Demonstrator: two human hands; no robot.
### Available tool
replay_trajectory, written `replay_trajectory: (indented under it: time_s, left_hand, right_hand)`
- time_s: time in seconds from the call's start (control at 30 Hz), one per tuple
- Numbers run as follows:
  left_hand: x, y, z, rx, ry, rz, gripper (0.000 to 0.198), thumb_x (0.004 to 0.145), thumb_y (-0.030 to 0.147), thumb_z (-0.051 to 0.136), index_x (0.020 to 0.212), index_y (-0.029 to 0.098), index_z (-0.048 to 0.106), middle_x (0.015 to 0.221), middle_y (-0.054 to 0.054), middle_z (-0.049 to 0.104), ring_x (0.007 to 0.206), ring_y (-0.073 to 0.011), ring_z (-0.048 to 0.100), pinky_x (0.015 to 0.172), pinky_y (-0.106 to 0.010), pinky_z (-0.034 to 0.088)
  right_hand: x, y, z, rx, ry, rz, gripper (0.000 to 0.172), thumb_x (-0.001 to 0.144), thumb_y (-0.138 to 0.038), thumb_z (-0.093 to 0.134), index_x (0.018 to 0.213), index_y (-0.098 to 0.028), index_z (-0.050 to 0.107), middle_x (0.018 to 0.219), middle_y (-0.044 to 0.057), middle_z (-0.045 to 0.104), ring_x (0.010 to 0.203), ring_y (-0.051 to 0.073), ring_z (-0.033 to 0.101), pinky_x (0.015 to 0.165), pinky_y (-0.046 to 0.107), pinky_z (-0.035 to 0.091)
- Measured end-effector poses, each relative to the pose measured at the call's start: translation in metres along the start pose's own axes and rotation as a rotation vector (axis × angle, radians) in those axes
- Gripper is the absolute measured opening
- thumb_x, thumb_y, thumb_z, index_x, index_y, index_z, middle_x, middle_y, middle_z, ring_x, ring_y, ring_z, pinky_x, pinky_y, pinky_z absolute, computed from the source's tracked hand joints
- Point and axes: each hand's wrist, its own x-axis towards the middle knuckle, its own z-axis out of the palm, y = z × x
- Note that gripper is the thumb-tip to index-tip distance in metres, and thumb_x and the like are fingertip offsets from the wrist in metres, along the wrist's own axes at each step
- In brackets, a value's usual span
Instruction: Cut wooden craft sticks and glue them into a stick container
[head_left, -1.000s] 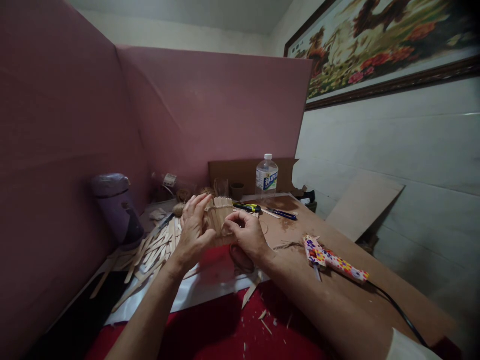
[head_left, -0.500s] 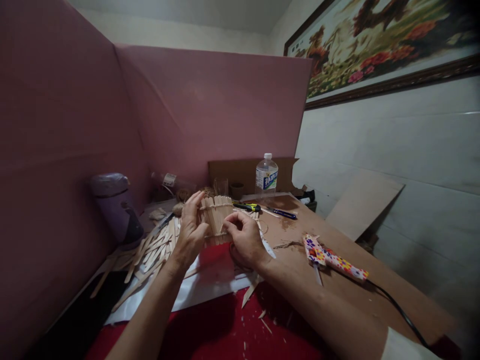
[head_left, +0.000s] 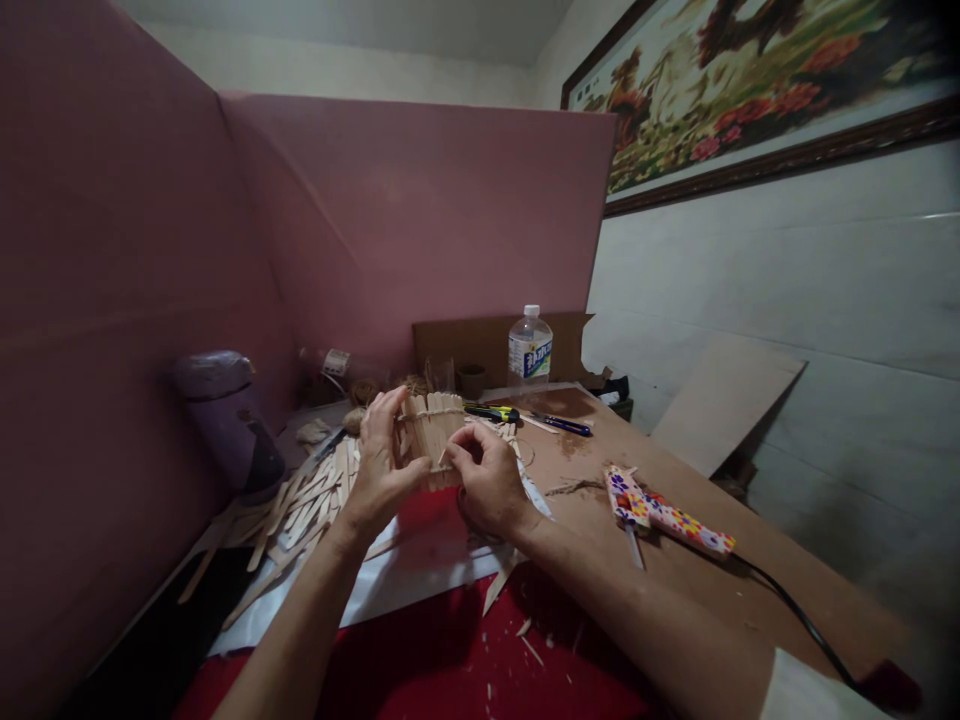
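Note:
My left hand (head_left: 382, 455) is wrapped round the left side of a craft-stick holder (head_left: 430, 428), its thumb low across the front. The holder is made of upright wooden sticks side by side, with one band of twine (head_left: 427, 412) near the top and another near the bottom. At its lower right front, my right hand (head_left: 489, 475) is closed in a pinch beside the lower band. A tiny pale tip shows at those fingers; its kind is too small to tell. Loose craft sticks (head_left: 319, 500) lie in a heap left of my left hand.
A flowered glue gun (head_left: 667, 512) with a black cord lies on the right of the brown board (head_left: 750, 600). A utility knife (head_left: 491, 411), a dark blue pen-like tool (head_left: 566, 426) and a plastic bottle (head_left: 531, 352) are behind. A purple tumbler (head_left: 232, 425) stands left.
My left thumb has slid rightward across the holder's lower front. The holder has turned slightly. My right hand keeps its pinch at nearly the same spot.

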Motion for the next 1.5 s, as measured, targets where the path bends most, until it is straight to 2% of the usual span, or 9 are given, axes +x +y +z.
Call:
replay_trajectory:
  time_s: [0.13, 0.3, 0.5, 0.73, 0.93, 1.1, 1.27, 1.43, 1.5]
  left_hand:
    - [-0.001, -0.001, 0.003, 0.066, -0.004, 0.034, 0.074, 0.065, 0.03, 0.064, 0.133, 0.025, 0.037, 0.141, -0.009, 0.036, 0.137, -0.0325, 0.021, 0.111, -0.053, 0.016]
    - [-0.002, -0.001, 0.003, 0.098, -0.009, 0.06, 0.073, 0.065, 0.023, 0.055, 0.135, 0.024, 0.035, 0.142, -0.008, 0.035, 0.138, -0.0311, 0.021, 0.112, -0.052, 0.016]
    - [-0.003, -0.001, 0.002, 0.118, -0.02, 0.04, 0.073, 0.067, 0.03, 0.058, 0.136, 0.022, 0.034, 0.144, -0.01, 0.034, 0.138, -0.0315, 0.019, 0.112, -0.052, 0.014]
    - [-0.003, -0.002, 0.003, 0.116, -0.015, 0.053, 0.073, 0.064, 0.024, 0.055, 0.135, 0.022, 0.035, 0.143, -0.009, 0.035, 0.138, -0.0311, 0.02, 0.112, -0.052, 0.015]
    - [-0.002, -0.002, 0.002, 0.135, -0.03, 0.062, 0.073, 0.067, 0.028, 0.058, 0.136, 0.023, 0.034, 0.144, -0.01, 0.033, 0.138, -0.0317, 0.02, 0.111, -0.053, 0.015]
    - [-0.002, 0.0, 0.004, 0.161, -0.023, 0.05, 0.076, 0.07, 0.045, 0.065, 0.136, 0.023, 0.035, 0.143, -0.012, 0.034, 0.138, -0.0321, 0.02, 0.111, -0.053, 0.017]
    - [-0.002, 0.002, 0.006, 0.181, -0.007, 0.051, 0.075, 0.072, 0.051, 0.064, 0.136, 0.025, 0.034, 0.142, -0.011, 0.035, 0.137, -0.0316, 0.021, 0.11, -0.053, 0.018]
    - [-0.003, 0.001, 0.006, 0.168, 0.002, 0.045, 0.075, 0.072, 0.043, 0.065, 0.137, 0.025, 0.033, 0.142, -0.011, 0.033, 0.137, -0.0309, 0.021, 0.111, -0.052, 0.018]
    - [-0.002, -0.001, 0.006, 0.164, 0.001, 0.045, 0.075, 0.071, 0.04, 0.066, 0.137, 0.025, 0.033, 0.142, -0.011, 0.033, 0.137, -0.0309, 0.021, 0.111, -0.052, 0.017]
  right_hand:
    - [0.0, 0.001, 0.001, 0.0, 0.009, -0.008, 0.007, 0.077, -0.019, 0.052, 0.069, -0.02, 0.054, 0.068, 0.0, 0.058, 0.065, 0.015, 0.053, 0.063, 0.026, 0.041]
    - [-0.001, 0.003, 0.002, -0.003, 0.004, -0.032, 0.009, 0.078, -0.02, 0.052, 0.069, -0.02, 0.053, 0.068, -0.001, 0.057, 0.065, 0.014, 0.052, 0.063, 0.026, 0.04]
    - [0.001, 0.001, 0.0, -0.009, 0.005, -0.023, 0.009, 0.077, -0.019, 0.053, 0.068, -0.02, 0.053, 0.07, 0.0, 0.057, 0.067, 0.015, 0.053, 0.063, 0.026, 0.04]
    - [0.007, 0.002, -0.007, -0.022, -0.087, -0.014, 0.008, 0.077, -0.017, 0.053, 0.07, -0.019, 0.056, 0.068, 0.0, 0.058, 0.066, 0.015, 0.053, 0.062, 0.026, 0.039]
    - [0.007, 0.0, -0.011, -0.11, -0.096, -0.154, 0.011, 0.078, -0.012, 0.055, 0.069, -0.019, 0.054, 0.069, -0.001, 0.057, 0.068, 0.014, 0.052, 0.064, 0.026, 0.037]
    - [0.005, -0.001, -0.012, -0.177, -0.095, -0.225, 0.012, 0.079, -0.011, 0.056, 0.071, -0.02, 0.054, 0.072, -0.001, 0.057, 0.072, 0.015, 0.052, 0.068, 0.026, 0.037]
    - [0.005, -0.001, -0.011, -0.145, -0.09, -0.203, 0.011, 0.078, -0.012, 0.057, 0.071, -0.02, 0.055, 0.072, -0.001, 0.058, 0.072, 0.015, 0.053, 0.068, 0.027, 0.037]
    - [0.007, 0.002, -0.01, 0.048, -0.073, -0.061, 0.008, 0.081, -0.016, 0.052, 0.076, -0.019, 0.056, 0.069, -0.001, 0.058, 0.066, 0.014, 0.055, 0.064, 0.025, 0.04]
    - [0.008, 0.003, -0.01, 0.062, -0.07, -0.049, 0.008, 0.081, -0.019, 0.051, 0.075, -0.019, 0.057, 0.07, -0.001, 0.058, 0.067, 0.014, 0.055, 0.064, 0.025, 0.041]
